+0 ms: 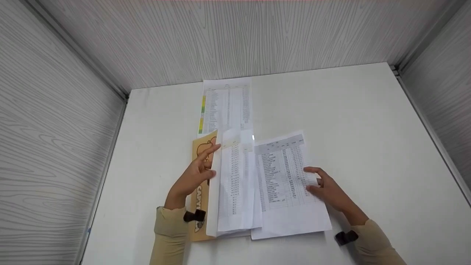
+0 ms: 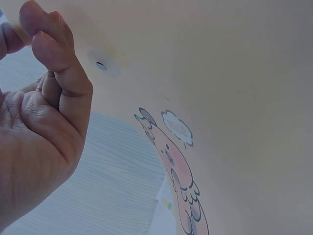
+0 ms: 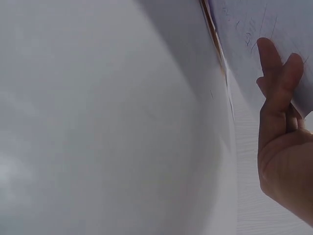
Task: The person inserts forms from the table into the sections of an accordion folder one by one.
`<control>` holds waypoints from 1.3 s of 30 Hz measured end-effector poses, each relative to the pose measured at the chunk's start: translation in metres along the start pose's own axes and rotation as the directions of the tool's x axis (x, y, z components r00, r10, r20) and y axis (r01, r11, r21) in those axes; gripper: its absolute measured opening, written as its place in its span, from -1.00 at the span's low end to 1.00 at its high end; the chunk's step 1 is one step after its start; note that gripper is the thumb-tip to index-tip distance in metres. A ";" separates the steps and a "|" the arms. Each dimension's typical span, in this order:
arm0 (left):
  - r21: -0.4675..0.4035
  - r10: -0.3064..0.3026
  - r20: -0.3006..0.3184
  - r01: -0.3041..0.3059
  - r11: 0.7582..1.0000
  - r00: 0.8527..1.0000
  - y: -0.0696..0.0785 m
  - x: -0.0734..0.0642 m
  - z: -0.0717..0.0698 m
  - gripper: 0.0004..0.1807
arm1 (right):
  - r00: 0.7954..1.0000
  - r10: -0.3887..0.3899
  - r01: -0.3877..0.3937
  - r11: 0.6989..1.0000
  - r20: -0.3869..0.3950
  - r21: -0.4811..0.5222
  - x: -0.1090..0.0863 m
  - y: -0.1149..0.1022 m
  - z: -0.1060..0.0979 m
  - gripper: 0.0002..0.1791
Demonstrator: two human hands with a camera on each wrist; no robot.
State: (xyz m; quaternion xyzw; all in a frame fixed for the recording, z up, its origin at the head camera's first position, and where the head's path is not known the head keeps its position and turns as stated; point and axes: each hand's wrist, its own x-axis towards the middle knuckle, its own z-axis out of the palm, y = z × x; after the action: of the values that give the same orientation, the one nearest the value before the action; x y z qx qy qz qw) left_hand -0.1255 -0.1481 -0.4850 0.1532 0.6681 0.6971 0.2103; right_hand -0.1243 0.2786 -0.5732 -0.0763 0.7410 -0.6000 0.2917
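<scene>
A tan folder (image 1: 198, 149) with a cartoon and lettering on its cover stands partly open in the head view. My left hand (image 1: 193, 178) grips the cover's edge between thumb and fingers. Inside the folder are printed table sheets (image 1: 235, 184), with a see-through plastic edge at the top. To their right, my right hand (image 1: 331, 195) pinches the right edge of a printed sheet (image 1: 283, 184) with a grey header, its left side against the folder. The left wrist view shows the cover's cartoon (image 2: 171, 156) close up; the right wrist view shows fingers on the paper (image 3: 298, 24).
Behind the folder, another printed sheet (image 1: 228, 106) with yellow and green marks lies on the white table (image 1: 353, 121). Wood-grain panels (image 1: 235, 36) close in the back and both sides. A dark camera sits on each wrist.
</scene>
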 end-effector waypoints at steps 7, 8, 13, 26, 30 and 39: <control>0.015 0.003 0.012 -0.003 1.000 1.000 -0.001 -0.001 -0.001 -0.16 | 0.999 -0.020 0.019 0.999 0.036 0.035 0.008 -0.002 0.017 -0.37; 0.017 0.003 0.013 -0.003 1.000 1.000 -0.001 -0.001 -0.001 -0.16 | 0.999 -0.021 0.020 0.999 0.034 0.044 0.011 -0.003 0.019 -0.37; 0.005 0.006 0.024 -0.006 1.000 1.000 -0.002 0.001 -0.002 -0.16 | 1.000 -0.010 0.012 0.998 -0.027 0.070 0.019 -0.011 0.023 -0.37; 0.011 0.006 0.016 -0.006 1.000 1.000 -0.003 0.001 0.000 -0.15 | 0.987 -0.002 0.015 0.997 -0.158 0.078 0.022 -0.016 0.021 -0.35; 0.019 0.008 0.007 -0.008 1.000 1.000 -0.004 0.000 0.000 -0.15 | 0.980 -0.008 0.026 0.995 -0.197 0.091 0.026 -0.014 0.028 -0.36; 0.020 0.003 0.008 -0.003 1.000 1.000 -0.003 0.001 0.003 -0.16 | 0.996 -0.072 0.075 0.995 -0.051 0.063 0.035 -0.011 0.054 -0.34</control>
State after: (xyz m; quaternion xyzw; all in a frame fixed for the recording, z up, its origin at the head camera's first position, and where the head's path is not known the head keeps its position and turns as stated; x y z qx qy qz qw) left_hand -0.1245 -0.1446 -0.4877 0.1590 0.6740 0.6901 0.2103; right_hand -0.1267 0.2137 -0.5808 -0.0793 0.7247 -0.6358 0.2536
